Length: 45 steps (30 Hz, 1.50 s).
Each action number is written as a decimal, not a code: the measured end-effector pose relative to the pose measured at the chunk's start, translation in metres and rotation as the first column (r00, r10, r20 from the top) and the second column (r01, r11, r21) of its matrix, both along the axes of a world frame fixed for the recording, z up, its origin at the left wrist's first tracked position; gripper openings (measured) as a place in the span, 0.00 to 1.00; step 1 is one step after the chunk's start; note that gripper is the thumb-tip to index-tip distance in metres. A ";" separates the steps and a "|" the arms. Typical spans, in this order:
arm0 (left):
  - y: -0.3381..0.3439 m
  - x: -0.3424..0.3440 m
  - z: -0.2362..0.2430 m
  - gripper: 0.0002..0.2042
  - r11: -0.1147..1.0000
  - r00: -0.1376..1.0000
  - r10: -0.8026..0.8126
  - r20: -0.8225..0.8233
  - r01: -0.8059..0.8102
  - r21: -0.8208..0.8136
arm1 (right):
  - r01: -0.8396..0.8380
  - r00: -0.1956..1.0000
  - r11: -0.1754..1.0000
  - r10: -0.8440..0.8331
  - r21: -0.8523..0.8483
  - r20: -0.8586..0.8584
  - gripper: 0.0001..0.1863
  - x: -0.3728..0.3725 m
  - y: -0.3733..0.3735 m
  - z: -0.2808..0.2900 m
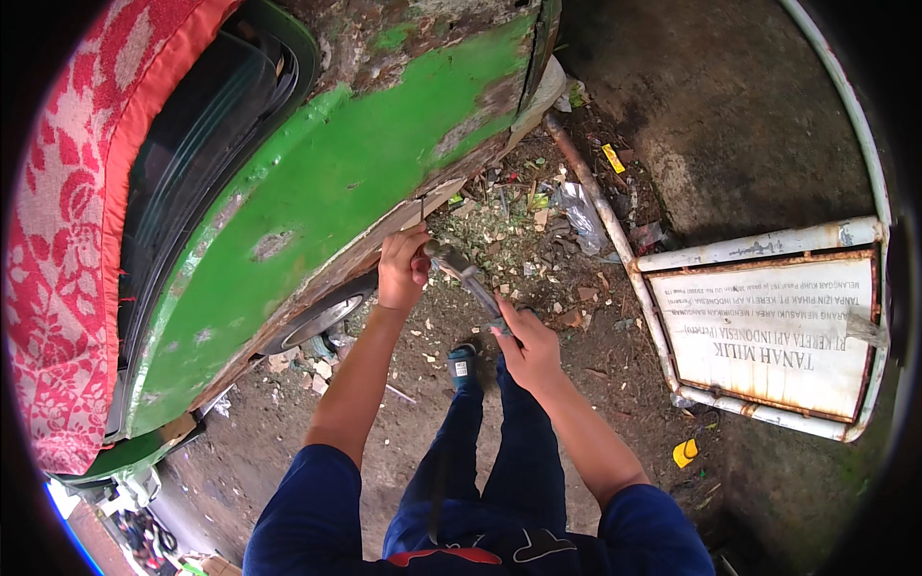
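My left hand [401, 267] is closed around a thin dark metal rod, probably a chisel [423, 208]. Its tip points away from me, at or close to the lower edge of a green car body [317, 192] with patchy, peeling paint; I cannot tell if they touch. In my right hand [525, 344] is the handle of a hammer [471, 283]. The hammer's head is right beside my left fist, close to the rod's near end, which the fist mostly hides.
A red patterned cloth [72, 221] covers the car's top at left. The wheel [327, 317] shows beneath the body. Paint flakes and litter [509, 221] cover the ground. At right stands a rusty white pipe frame [768, 245] with a signboard [768, 331]. My shoe [462, 367] is on the dirt.
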<state>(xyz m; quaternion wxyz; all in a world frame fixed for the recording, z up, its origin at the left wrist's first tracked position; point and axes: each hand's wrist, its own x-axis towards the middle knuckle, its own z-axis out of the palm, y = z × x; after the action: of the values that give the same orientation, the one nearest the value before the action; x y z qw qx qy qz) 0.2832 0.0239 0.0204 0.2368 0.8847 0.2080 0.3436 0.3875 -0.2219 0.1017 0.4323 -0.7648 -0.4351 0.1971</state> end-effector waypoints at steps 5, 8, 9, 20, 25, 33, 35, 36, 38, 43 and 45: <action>-0.013 -0.002 -0.001 0.10 0.972 0.997 0.066 0.041 -0.055 -0.227 | 0.129 0.984 0.991 -0.131 -0.026 -0.121 0.25 -0.002 -0.026 -0.009; -0.019 0.004 0.013 0.10 0.915 0.975 0.210 0.072 -0.169 -0.367 | 0.199 0.972 0.980 -0.197 0.005 -0.125 0.26 0.001 -0.040 -0.017; -0.019 0.000 0.013 0.10 0.918 0.975 0.200 0.099 -0.151 -0.367 | 0.203 0.968 0.979 -0.203 -0.014 -0.150 0.25 0.000 -0.043 -0.014; -0.013 -0.044 0.030 0.11 0.943 0.980 0.157 0.125 -0.111 -0.313 | 0.135 0.973 0.991 -0.136 -0.018 -0.188 0.24 -0.004 -0.040 0.000; -0.010 -0.054 0.027 0.14 0.971 0.991 0.079 0.106 -0.052 -0.234 | 0.085 0.986 0.995 -0.078 0.043 -0.146 0.24 -0.010 -0.034 0.003; -0.004 -0.043 0.036 0.12 0.977 0.999 0.030 0.027 -0.023 -0.214 | 0.050 0.993 0.995 -0.040 0.090 -0.113 0.25 -0.020 -0.024 0.015; -0.001 -0.042 0.038 0.13 0.966 0.997 0.073 0.008 -0.069 -0.251 | 0.031 0.998 0.989 -0.024 0.146 -0.050 0.26 -0.021 -0.015 0.022; 0.001 -0.042 0.040 0.13 0.969 0.997 0.080 0.007 -0.076 -0.235 | -0.016 1.000 0.987 0.017 0.161 -0.006 0.27 -0.020 -0.011 0.027; 0.004 -0.041 0.044 0.15 0.975 0.996 0.093 0.004 -0.090 -0.201 | -0.111 0.992 0.976 0.098 0.186 0.082 0.29 -0.017 -0.005 0.037; 0.010 -0.033 0.052 0.21 0.966 0.997 0.071 -0.037 -0.078 -0.246 | -0.212 0.928 0.973 0.174 0.085 0.328 0.33 -0.013 0.019 0.044; 0.011 -0.031 0.052 0.21 0.968 0.999 0.040 -0.008 -0.041 -0.250 | -0.187 0.941 0.975 0.144 0.118 0.307 0.34 -0.013 0.022 0.047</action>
<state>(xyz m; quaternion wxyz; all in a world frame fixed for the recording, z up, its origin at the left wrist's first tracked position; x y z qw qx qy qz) 0.2525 0.0350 0.0724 0.3388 0.8438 0.2679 0.3183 0.3743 -0.2002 0.1487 0.3984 -0.7129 -0.5710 0.0837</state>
